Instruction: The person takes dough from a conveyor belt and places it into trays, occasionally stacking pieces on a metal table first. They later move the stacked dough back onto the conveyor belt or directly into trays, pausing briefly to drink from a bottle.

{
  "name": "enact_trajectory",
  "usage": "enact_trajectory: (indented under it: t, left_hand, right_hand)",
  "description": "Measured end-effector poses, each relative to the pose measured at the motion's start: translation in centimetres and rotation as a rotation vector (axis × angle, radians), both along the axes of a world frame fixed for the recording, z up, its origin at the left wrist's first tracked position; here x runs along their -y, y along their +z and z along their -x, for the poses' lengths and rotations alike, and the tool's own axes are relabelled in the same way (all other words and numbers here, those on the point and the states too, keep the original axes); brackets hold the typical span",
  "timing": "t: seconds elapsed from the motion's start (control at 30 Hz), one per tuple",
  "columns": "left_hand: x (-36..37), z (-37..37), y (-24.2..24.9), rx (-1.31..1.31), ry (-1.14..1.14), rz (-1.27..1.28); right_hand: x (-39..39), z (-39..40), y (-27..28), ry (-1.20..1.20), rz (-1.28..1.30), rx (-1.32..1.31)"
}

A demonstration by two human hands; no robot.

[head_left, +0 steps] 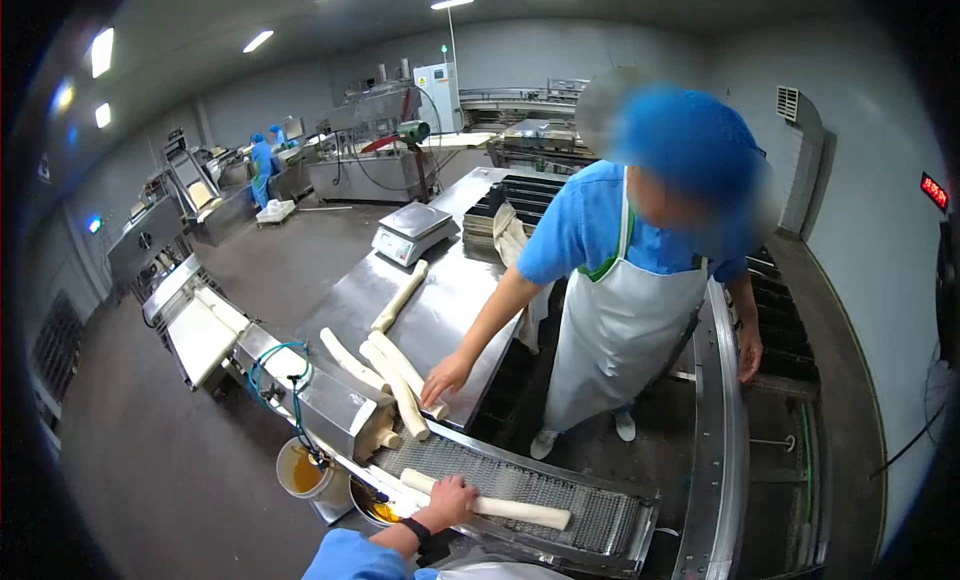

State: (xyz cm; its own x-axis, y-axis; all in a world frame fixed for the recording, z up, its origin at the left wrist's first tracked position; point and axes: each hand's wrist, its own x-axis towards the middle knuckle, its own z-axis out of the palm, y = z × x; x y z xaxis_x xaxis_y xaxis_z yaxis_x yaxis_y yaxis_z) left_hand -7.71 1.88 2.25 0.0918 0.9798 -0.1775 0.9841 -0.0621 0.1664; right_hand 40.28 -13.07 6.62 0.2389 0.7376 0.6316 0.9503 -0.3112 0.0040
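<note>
My left hand [452, 501], with a black band at the wrist, curls over the middle of a long pale dough log [522, 512]. That log lies lengthwise on a metal mesh conveyor [600, 510]. My right hand is out of view. Beyond my hand, several more dough logs [395, 377] lie across the steel table and the conveyor's far end. A co-worker's hand [447, 378] reaches to the nearest of them. Another piece of dough [378, 435] shows at the mouth of a metal chute [345, 405].
A co-worker in a white apron [620, 330] stands across the conveyor. A digital scale [412, 232] and stacked dark trays [515, 210] are on the steel table [345, 290]. A white bucket with orange liquid [300, 470] and a bowl [372, 505] stand left of the conveyor.
</note>
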Motion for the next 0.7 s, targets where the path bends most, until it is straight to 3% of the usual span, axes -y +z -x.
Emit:
enact_trajectory:
  t: [0.03,0.17,0.23,0.3,0.33,0.43,0.57,0.63,0.67,0.7]
  left_hand:
    - [0.6,0.0,0.4,0.045,-0.052,-0.056]
    - [1.4,0.3,-1.9,0.049,-0.08,-0.086]
    - [1.1,0.4,-2.6,0.045,-0.104,-0.052]
    - [0.5,-0.3,-2.2,0.04,-0.153,-0.012]
    - [0.6,-0.9,-1.3,0.014,-0.161,0.029]
    - [-0.7,-1.9,-2.1,-0.035,-0.246,0.075]
    - [-3.0,-3.9,-2.2,0.179,-0.179,0.364]
    - [-4.7,-5.6,-1.6,0.363,-0.312,0.523]
    - [-5.4,-7.0,-1.2,0.544,-0.162,0.654]
    - [-5.8,-8.7,0.9,0.633,-0.171,0.749]
  right_hand:
    - [-1.2,0.2,-2.0,0.19,-0.114,-0.316]
    - [-3.7,1.7,-2.2,0.284,-0.037,-0.488]
    - [-4.2,0.8,-3.8,0.308,0.061,-0.835]
    - [-4.7,-2.1,-14.8,0.267,-0.076,-1.215]
    - [-4.9,-1.2,-12.9,0.22,-0.246,-1.449]
    - [-4.1,-0.3,-7.2,-0.074,-0.167,-1.863]
    - [-1.8,-0.1,-5.8,-0.144,-0.235,-2.066]
    - [-0.8,-0.9,-6.6,0.146,-0.138,-2.44]
    - [-0.6,-0.1,-5.7,0.212,-0.041,-2.407]
    - [-0.8,0.7,-4.9,0.188,-0.02,-2.41]
